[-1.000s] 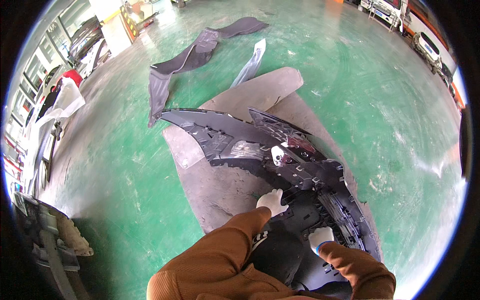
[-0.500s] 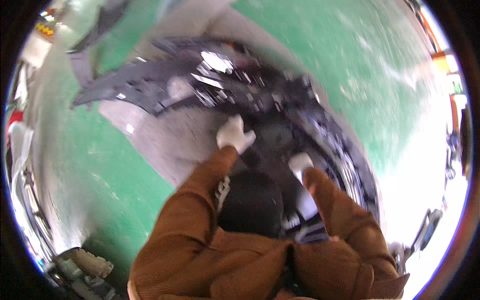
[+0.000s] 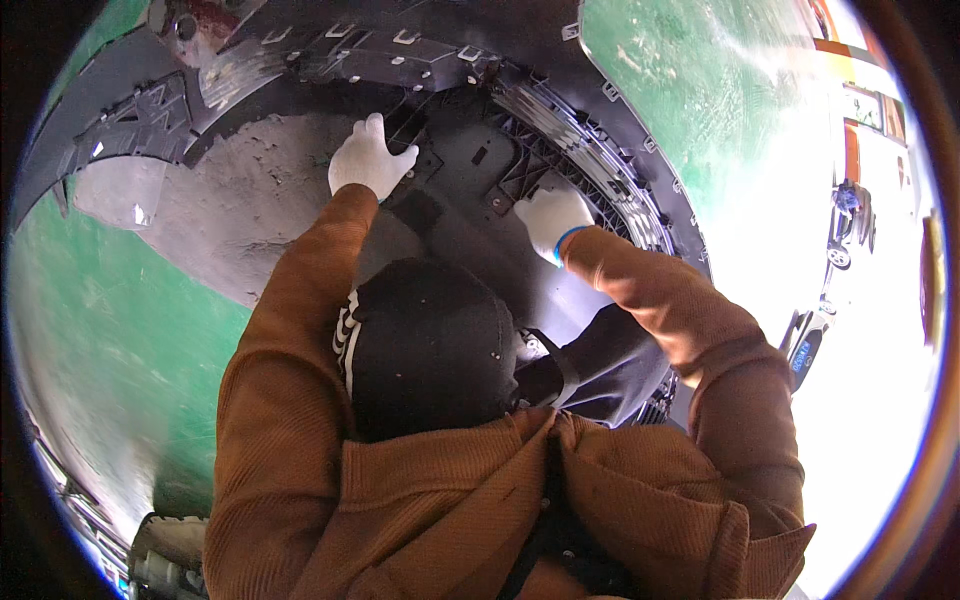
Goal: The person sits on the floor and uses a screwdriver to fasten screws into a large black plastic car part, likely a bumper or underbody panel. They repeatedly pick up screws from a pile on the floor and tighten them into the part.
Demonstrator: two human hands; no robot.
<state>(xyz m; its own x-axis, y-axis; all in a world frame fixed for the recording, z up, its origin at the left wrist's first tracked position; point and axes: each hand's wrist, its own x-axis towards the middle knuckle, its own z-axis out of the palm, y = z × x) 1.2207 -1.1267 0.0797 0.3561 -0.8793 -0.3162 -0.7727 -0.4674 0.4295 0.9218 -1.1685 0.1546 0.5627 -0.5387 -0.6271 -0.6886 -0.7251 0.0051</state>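
A large black car bumper (image 3: 520, 45) lies with its ribbed inner side and clips facing up, curving round in front of me. My left hand (image 3: 372, 160), in a white glove, is over the bumper's inner edge with fingers stretched and thumb apart. Nothing shows in it. Beside a black plastic panel (image 3: 470, 210) inside the curve is my right hand (image 3: 555, 220), also white-gloved. Its fingers are curled down at the panel by the ribbed grille strip (image 3: 610, 165); what they grip is hidden. My bent black-clad knee (image 3: 430, 345) is between my arms.
Under the bumper is a grey, scuffed sheet (image 3: 235, 195) on the green floor (image 3: 150, 340). Dark parts (image 3: 165, 555) stand at the lower left. Toy-sized in the distance, a vehicle (image 3: 845, 225) shows at the bright right side.
My view has come closer to the bumper and steadied from a blur. Both hands have reached farther forward, and my right hand is now against the panel near the grille strip.
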